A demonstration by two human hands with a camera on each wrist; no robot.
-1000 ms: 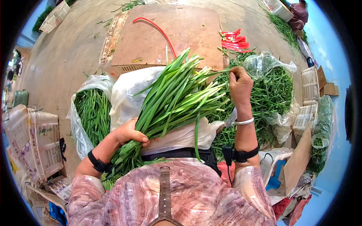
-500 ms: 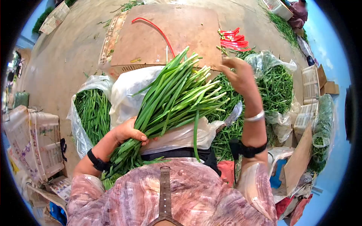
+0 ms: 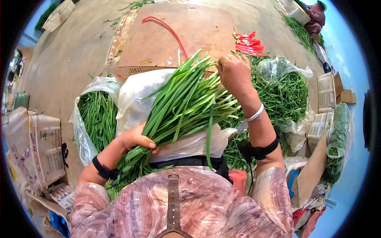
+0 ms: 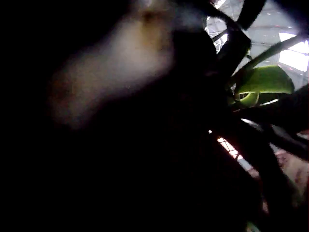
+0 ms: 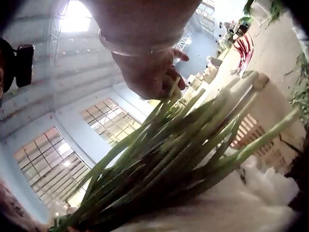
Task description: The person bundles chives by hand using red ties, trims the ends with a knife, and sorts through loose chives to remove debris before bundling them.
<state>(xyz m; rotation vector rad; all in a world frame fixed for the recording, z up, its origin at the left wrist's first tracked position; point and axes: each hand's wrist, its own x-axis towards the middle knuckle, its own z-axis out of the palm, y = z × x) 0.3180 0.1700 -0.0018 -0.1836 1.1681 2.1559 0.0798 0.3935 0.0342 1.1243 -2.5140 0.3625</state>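
Gripping the bunch (image 3: pixel 178 103) by its leafy end, the left hand (image 3: pixel 137 139) wraps thumb and fingers round it, probably so the pale ends (image 3: pixel 228 102) fan free; among these, the right hand (image 3: pixel 236 73) keeps its fingers narrow, apparently pinching a stalk (image 5: pixel 175 89). The bunch slants above white plastic (image 3: pixel 141 93), perhaps spread as a cover against dirt. To one side the left bag (image 3: pixel 104 84) gapes around neat greens (image 3: pixel 97 119); opposite, the right bag (image 3: pixel 274 67) holds a looser tangle (image 3: pixel 287 93). Farther off, a board (image 3: pixel 198 29) bears a red strip (image 3: pixel 172 30), likely left within reach.
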